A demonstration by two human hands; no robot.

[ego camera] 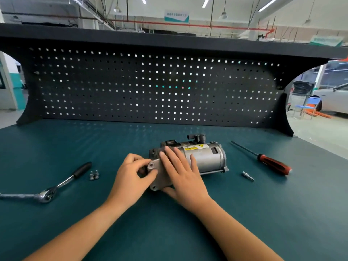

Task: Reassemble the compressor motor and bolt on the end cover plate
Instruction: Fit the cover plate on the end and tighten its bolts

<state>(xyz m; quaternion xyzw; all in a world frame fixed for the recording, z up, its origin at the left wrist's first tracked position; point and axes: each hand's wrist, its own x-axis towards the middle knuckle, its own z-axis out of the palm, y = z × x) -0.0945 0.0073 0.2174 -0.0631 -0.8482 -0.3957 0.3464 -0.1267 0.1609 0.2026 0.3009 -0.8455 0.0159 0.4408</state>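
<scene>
Teal desk [244, 213], dark pegboard [131, 87] behind. Mid-desk: compressor motor [205, 157] on its side, end cover plate [157, 173] at its left end. Fingers of left hand [130, 179] curled, pinching plate's lug; right hand [182, 174] fingers straight, pressing plate. Judged step: seating plate. Next: bolts [94, 175], ratchet [49, 193], near left edge.

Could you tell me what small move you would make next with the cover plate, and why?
Probably seat the grey metal end cover plate square against the silver cylindrical motor housing, holes aligned. The left hand pinches its upper ear, the right hand lies across plate and housing, the visible ear holes are empty, and the small bolts lie beside the chrome ratchet wrench.
</scene>
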